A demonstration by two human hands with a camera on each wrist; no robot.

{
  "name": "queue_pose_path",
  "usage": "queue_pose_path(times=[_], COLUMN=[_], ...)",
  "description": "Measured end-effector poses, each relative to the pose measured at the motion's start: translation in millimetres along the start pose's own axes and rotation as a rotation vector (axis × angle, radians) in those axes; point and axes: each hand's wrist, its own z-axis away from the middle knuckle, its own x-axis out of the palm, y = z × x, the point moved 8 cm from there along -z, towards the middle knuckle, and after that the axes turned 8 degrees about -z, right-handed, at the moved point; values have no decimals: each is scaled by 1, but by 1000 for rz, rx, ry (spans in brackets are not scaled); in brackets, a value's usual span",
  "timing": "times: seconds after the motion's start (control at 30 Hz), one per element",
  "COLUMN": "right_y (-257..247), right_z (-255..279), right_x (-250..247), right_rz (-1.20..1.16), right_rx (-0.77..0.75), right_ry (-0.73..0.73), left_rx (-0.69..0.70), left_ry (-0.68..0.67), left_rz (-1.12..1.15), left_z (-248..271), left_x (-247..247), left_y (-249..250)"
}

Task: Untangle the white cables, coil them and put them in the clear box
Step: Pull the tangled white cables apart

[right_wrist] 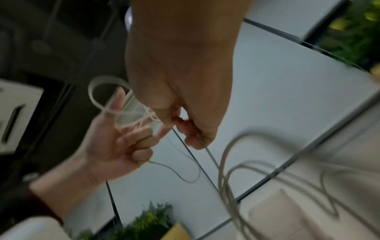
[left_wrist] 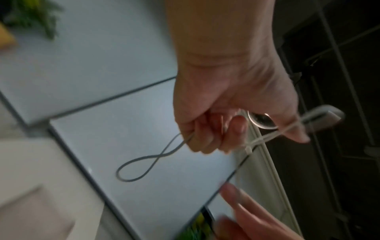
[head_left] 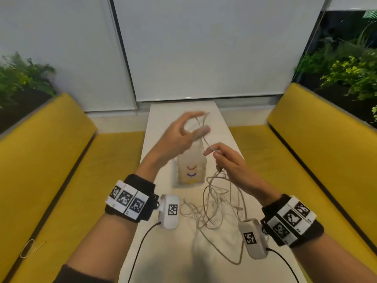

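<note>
A white cable is held raised between two hands above a narrow white table. By the left hand, at 12 o'clock of the scene, several turns are kept looped around curled fingers, with the thumb and forefinger spread. The strand is pinched by the right hand, just at 4 o'clock of the left, between thumb and forefinger.

The remaining white cables are left in a loose tangle on the table at 6 o'clock, and the clear box is seen standing beneath the hands.

Trouble is judged likely if the strand is drawn taut: the pile could be dragged along and its knots tightened. The turns already wound could be shed from the open-spread left fingers. The box could be knocked by trailing loops.
</note>
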Motion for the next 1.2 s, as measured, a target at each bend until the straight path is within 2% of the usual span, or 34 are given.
queue_pose_path(times=[0.07,0.17,0.27,0.33,0.43,0.57,0.63,0.73,0.83,0.9,0.97,1.03,1.1,1.2], right_y=[5,21,42,52,69,104,114,121,127,142,160,173,175,159], right_z=[-1,4,14,17,23,36,42,38,28,32,46,57,54,37], right_x=[7,9,8,5,5,9,9,7,6,4,1,-3,-12,-39], right_rz=[38,45,-7,-107,-179,-134,-127,-88,65,236,362,427,403,261], right_rx=[15,46,93,119,157,230,258,266,224,249,283,296,320,295], right_ry=[-60,-82,-57,-28,-16,-51,-49,-48,-97,-167,-226,-250,-212,32], left_rx=[-62,-199,-190,-125,-32,49,72,120,152,184,274,349,325,219], left_ry=[-152,-194,-333,-335,-268,-62,34,67,100,186,216,138,1,-251], left_rz=[-71,-251,-417,-426,-260,42,118,180,353,559,598,426,190,-65], left_z=[1,0,3,2,3,5,6,8,11,14,16,14,10,8], left_x=[31,45,55,52,38,0,-18,-23,-20,-36,-59,-70,-55,-4], left_y=[-8,-26,-32,-28,-12,15,23,28,35,48,69,91,93,63])
